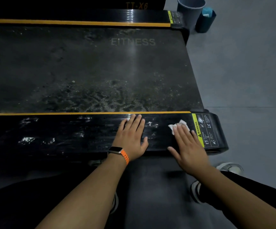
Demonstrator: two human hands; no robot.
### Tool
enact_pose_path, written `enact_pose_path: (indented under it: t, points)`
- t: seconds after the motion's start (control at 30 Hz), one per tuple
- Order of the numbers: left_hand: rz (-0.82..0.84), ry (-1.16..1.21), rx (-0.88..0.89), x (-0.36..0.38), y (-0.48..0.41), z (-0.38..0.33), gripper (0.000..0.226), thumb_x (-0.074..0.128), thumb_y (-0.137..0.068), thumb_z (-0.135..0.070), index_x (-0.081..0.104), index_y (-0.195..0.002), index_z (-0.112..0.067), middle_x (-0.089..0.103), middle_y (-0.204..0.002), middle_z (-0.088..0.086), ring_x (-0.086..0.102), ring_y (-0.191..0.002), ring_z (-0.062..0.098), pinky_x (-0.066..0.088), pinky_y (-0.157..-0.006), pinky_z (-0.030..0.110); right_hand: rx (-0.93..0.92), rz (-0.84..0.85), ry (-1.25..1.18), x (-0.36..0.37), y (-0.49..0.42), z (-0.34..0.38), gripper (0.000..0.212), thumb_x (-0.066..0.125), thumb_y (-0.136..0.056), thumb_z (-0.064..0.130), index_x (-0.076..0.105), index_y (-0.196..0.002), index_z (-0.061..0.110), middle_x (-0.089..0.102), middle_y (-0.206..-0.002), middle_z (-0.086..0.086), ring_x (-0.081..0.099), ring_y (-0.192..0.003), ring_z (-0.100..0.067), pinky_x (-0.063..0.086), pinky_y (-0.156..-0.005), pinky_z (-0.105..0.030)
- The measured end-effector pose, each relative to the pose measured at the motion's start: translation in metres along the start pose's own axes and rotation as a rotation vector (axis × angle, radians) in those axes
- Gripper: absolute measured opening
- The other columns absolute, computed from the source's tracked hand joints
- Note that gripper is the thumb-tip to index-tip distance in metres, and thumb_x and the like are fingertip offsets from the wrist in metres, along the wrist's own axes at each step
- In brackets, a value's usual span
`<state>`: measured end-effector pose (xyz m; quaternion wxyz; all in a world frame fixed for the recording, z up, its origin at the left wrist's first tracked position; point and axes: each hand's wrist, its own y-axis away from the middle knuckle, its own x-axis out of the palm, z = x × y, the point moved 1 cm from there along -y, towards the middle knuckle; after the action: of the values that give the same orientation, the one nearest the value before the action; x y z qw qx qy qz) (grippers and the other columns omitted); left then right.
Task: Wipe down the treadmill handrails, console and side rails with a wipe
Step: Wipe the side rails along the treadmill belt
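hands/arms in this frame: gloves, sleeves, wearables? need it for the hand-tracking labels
No gloves, and no sleeves in view: both forearms are bare down to the frame edge. The left hand has a smartwatch at the wrist, with a rectangular silvery case on a ridged orange band. The right hand and its wrist wear nothing. No rings show on either hand.
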<state>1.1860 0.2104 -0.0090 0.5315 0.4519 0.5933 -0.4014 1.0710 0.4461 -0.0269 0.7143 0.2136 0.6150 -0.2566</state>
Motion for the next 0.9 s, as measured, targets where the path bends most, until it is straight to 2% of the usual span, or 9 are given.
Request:
enact_pose_path:
  t: [0.07, 0.17, 0.27, 0.37, 0.47, 0.57, 0.67, 0.8, 0.9]
  points:
    - [0.002, 0.006, 0.004, 0.0, 0.0, 0.0, 0.074, 0.036, -0.095, -0.051, 0.036, -0.158, -0.012, 0.029, -0.167, 0.008, 0.021, -0.156, 0.027, 0.02, -0.124, 0.051, 0.02, 0.006, -0.025, 0.001, -0.01, 0.02, 0.087, 0.017, -0.104, 0.07, 0.023, -0.165, 0.008, 0.017, -0.173, -0.008, 0.009, -0.162, -0.022, 0.015, -0.129, -0.049]
    - [-0.003, 0.0, 0.003, 0.0, 0.001, 0.001, 0.074, 0.036, -0.095, -0.051, 0.037, -0.157, -0.012, 0.029, -0.167, 0.008, 0.02, -0.156, 0.026, 0.019, -0.125, 0.05, -0.067, 0.076, -0.057, 0.002, -0.033, 0.051, 0.091, 0.006, -0.102, 0.075, 0.013, -0.167, 0.012, 0.005, -0.174, -0.004, -0.003, -0.162, -0.018, 0.006, -0.131, -0.047]
    - [-0.004, 0.01, 0.009, 0.0, 0.0, 0.001, 0.073, 0.037, -0.095, -0.05, 0.038, -0.157, -0.011, 0.03, -0.167, 0.008, 0.021, -0.156, 0.026, 0.019, -0.125, 0.049, -0.159, 0.126, -0.019, -0.003, -0.041, 0.036, 0.087, 0.004, -0.102, 0.074, 0.01, -0.168, 0.016, 0.005, -0.175, -0.001, -0.005, -0.161, -0.014, 0.014, -0.13, -0.053]
    - [0.008, 0.009, 0.002, 0.0, 0.0, 0.001, 0.074, 0.037, -0.095, -0.05, 0.035, -0.158, -0.012, 0.028, -0.168, 0.008, 0.019, -0.156, 0.026, 0.018, -0.125, 0.05, -0.095, 0.09, -0.012, -0.007, -0.03, 0.0, 0.083, 0.011, -0.105, 0.07, 0.016, -0.167, 0.016, 0.011, -0.175, 0.0, 0.003, -0.162, -0.015, 0.022, -0.127, -0.055]
    - [0.009, 0.011, -0.001, 0.0, 0.001, 0.001, 0.074, 0.037, -0.096, -0.051, 0.034, -0.159, -0.012, 0.027, -0.168, 0.007, 0.018, -0.157, 0.025, 0.018, -0.125, 0.05, -0.025, 0.074, -0.061, -0.006, -0.031, 0.01, 0.085, 0.011, -0.104, 0.071, 0.017, -0.167, 0.015, 0.012, -0.174, -0.002, 0.001, -0.162, -0.018, 0.014, -0.129, -0.054]
    - [0.009, 0.008, 0.004, 0.0, 0.001, 0.001, 0.073, 0.037, -0.096, -0.051, 0.034, -0.159, -0.012, 0.026, -0.168, 0.007, 0.017, -0.157, 0.025, 0.018, -0.125, 0.05, -0.118, 0.134, -0.097, -0.004, -0.046, 0.043, 0.087, 0.003, -0.101, 0.075, 0.006, -0.168, 0.018, 0.001, -0.175, -0.001, -0.01, -0.161, -0.015, 0.004, -0.131, -0.049]
    - [0.011, 0.016, 0.007, -0.002, 0.001, 0.002, 0.073, 0.037, -0.096, -0.051, 0.034, -0.159, -0.013, 0.027, -0.168, 0.007, 0.017, -0.157, 0.024, 0.018, -0.125, 0.049, -0.186, 0.167, -0.057, -0.009, -0.052, 0.034, 0.084, 0.0, -0.102, 0.074, 0.003, -0.167, 0.02, -0.005, -0.174, 0.002, -0.015, -0.159, -0.01, 0.007, -0.131, -0.05]
    - [0.018, 0.018, 0.002, -0.002, 0.001, 0.003, 0.074, 0.037, -0.095, -0.05, 0.034, -0.159, -0.012, 0.027, -0.168, 0.007, 0.017, -0.157, 0.024, 0.018, -0.125, 0.05, -0.055, 0.125, -0.037, -0.012, -0.035, -0.005, 0.082, 0.003, -0.104, 0.071, 0.006, -0.168, 0.02, 0.001, -0.175, 0.002, -0.008, -0.161, -0.013, 0.014, -0.13, -0.052]
    - [0.017, 0.024, 0.002, -0.002, 0.001, 0.002, 0.074, 0.039, -0.095, -0.05, 0.035, -0.158, -0.012, 0.028, -0.168, 0.007, 0.017, -0.157, 0.024, 0.019, -0.125, 0.05, -0.002, 0.116, -0.077, -0.008, -0.04, 0.013, 0.085, 0.005, -0.103, 0.072, 0.009, -0.167, 0.016, 0.001, -0.174, -0.001, -0.008, -0.161, -0.016, 0.007, -0.131, -0.048]
